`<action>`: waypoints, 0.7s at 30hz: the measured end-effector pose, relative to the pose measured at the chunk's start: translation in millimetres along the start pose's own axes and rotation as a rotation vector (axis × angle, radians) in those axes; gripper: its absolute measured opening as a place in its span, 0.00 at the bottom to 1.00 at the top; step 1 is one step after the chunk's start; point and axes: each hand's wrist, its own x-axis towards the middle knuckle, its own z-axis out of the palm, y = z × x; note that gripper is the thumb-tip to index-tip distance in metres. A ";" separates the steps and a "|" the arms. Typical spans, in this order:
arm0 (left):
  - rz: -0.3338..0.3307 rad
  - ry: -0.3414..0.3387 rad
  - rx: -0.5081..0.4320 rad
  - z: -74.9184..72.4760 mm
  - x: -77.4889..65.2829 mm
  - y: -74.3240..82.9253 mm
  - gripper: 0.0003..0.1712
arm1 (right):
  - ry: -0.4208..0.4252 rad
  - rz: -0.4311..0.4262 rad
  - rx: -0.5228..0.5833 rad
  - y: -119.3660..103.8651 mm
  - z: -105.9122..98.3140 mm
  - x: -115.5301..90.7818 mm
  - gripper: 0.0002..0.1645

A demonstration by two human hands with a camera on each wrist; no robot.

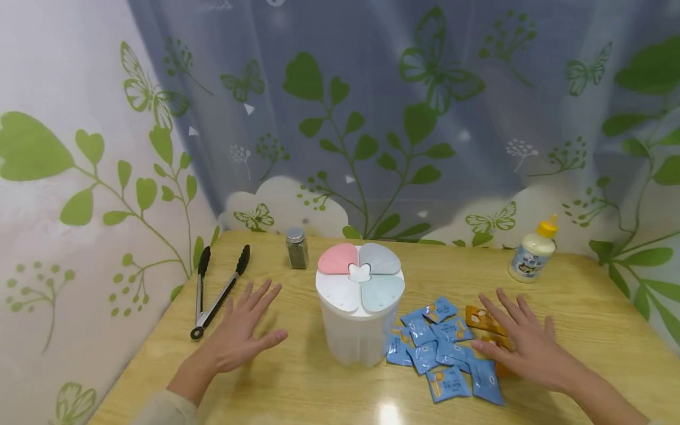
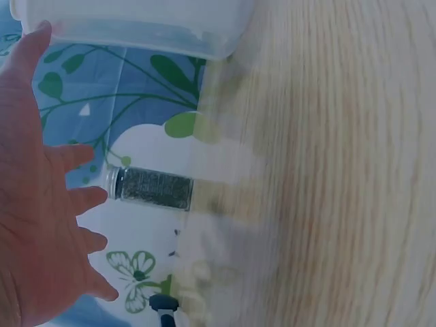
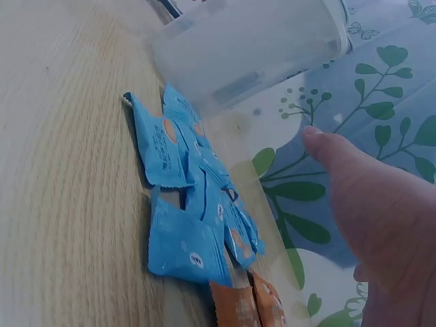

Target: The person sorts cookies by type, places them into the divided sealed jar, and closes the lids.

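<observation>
Packets [image 1: 448, 385] are lying loose right of the box [image 1: 347, 336], its flaps [image 1: 338, 260] sitting closed; nothing is looking done, all handling seemingly remaining. The left hand [image 1: 240, 335] is hovering left of the box, the right hand [image 1: 526, 348] right of it, fingers spread, both holding nothing.

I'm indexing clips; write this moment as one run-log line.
left hand: open, empty | right hand: open, empty | lidded container: upright, between hands | blue packets: piled right of container | tongs: spread, left of container

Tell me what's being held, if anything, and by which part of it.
Nothing is held: the left grip and the right grip are both open and empty.
</observation>
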 end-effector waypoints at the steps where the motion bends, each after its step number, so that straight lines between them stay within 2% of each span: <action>1: 0.004 0.003 -0.014 0.6 -0.1 0.3 0.47 | -0.002 -0.002 0.011 -1.7 1.2 0.8 0.52; 5: 0.029 0.006 -0.081 3.3 1.4 3.3 0.48 | -0.003 -0.022 0.017 -9.0 2.9 5.8 0.51; 12: 0.059 -0.039 -0.219 6.6 9.8 15.5 0.50 | 0.016 -0.126 0.049 -26.4 4.7 19.4 0.51; 17: 0.049 -0.071 -0.302 10.9 20.7 26.5 0.54 | -0.011 -0.153 0.119 -39.3 10.6 29.6 0.49; 21: 0.090 -0.072 -0.383 17.8 31.8 31.2 0.56 | -0.026 -0.173 0.166 -46.6 18.4 37.8 0.48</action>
